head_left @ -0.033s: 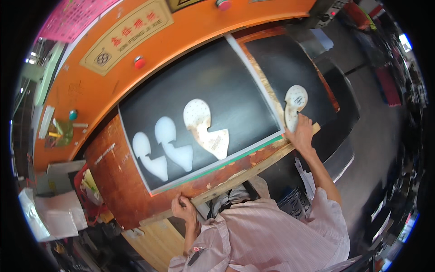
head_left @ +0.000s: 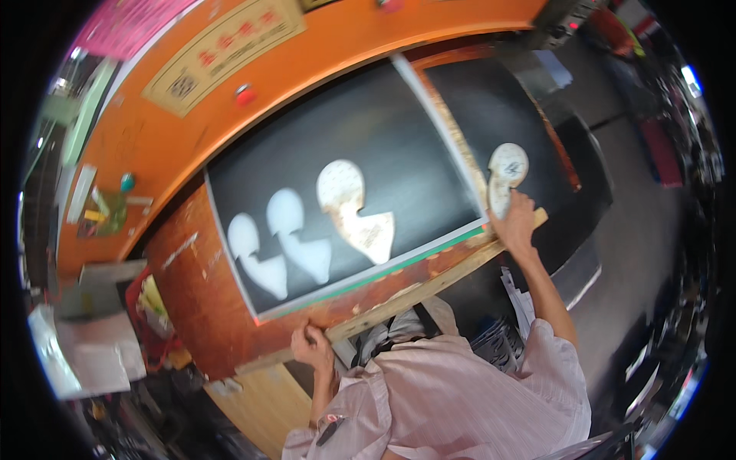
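My right hand (head_left: 515, 222) has its fingers on the narrow lower end of a speckled off-white sole-shaped piece (head_left: 508, 163), which lies on the dark surface at the right. My left hand (head_left: 312, 349) is at the front edge of the reddish-brown wooden board (head_left: 188, 299), fingers curled, with nothing visible in them. On the black mat (head_left: 418, 146) between the hands lie a larger speckled sole-shaped piece (head_left: 342, 184) with brownish stains and two plain white ones, a middle piece (head_left: 287, 210) and a leftmost piece (head_left: 244, 234), each notched on one side.
An orange machine beam (head_left: 345, 42) with a red button (head_left: 244, 94) spans the far side of the mat. A pale strip (head_left: 438, 115) divides the mat from the dark right-hand surface. Wrapped silvery material (head_left: 96, 353) sits at the lower left. Papers (head_left: 518, 299) hang below my right hand.
The whole view has shifted slightly, with the mat and its pieces a little up and to the right in the picture. Both hands keep nearly the same pose.
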The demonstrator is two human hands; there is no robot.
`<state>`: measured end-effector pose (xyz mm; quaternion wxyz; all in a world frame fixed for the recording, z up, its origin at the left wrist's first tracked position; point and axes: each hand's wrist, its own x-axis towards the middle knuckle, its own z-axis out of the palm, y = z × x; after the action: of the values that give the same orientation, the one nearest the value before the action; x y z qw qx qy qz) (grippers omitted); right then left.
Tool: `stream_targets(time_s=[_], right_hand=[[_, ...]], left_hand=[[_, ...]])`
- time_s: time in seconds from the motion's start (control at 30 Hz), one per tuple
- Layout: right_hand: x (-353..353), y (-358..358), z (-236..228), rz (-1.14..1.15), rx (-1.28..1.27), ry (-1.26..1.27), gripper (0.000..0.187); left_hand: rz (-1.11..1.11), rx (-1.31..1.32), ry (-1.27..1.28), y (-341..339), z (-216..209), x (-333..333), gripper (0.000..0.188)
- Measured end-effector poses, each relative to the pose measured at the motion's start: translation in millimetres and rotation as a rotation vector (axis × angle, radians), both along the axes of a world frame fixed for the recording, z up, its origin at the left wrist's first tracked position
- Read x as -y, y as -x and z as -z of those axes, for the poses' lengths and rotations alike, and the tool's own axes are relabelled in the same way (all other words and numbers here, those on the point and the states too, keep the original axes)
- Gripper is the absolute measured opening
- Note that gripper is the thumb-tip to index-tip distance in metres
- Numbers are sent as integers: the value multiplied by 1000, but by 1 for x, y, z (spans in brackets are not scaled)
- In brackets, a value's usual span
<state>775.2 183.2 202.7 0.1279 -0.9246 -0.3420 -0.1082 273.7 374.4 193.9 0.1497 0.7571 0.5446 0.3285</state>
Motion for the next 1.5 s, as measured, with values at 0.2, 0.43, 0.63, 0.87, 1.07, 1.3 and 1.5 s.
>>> stream_targets(time_s=[0.2, 0.43, 0.63, 0.87, 1.07, 1.3, 1.5], right_hand=[[12, -52, -13, 177, -751, -290, 55], [-49, 85, -69, -315, -561, -340, 55], [-143, 362, -76, -791, -1212, 3, 58], [-160, 709, -35, -1746, -1001, 496, 52], [-91, 932, 42, -2194, -780, 649, 57], [11, 1118, 92, -2428, -496, 250, 69], [64, 1189, 140, -2314, -299, 263, 66]], left_hand=[[1, 214, 154, 15, -15, 12, 13], [-240, 652, 248, 114, 59, 98, 15], [-476, 609, 630, 256, 167, 229, 29], [-1295, 652, 538, 346, 209, 389, 20], [-1795, 1011, 513, 252, 224, 509, 25], [-2108, 1513, 621, 89, 278, 554, 33], [-1929, 1107, 1064, 25, 302, 562, 39]])
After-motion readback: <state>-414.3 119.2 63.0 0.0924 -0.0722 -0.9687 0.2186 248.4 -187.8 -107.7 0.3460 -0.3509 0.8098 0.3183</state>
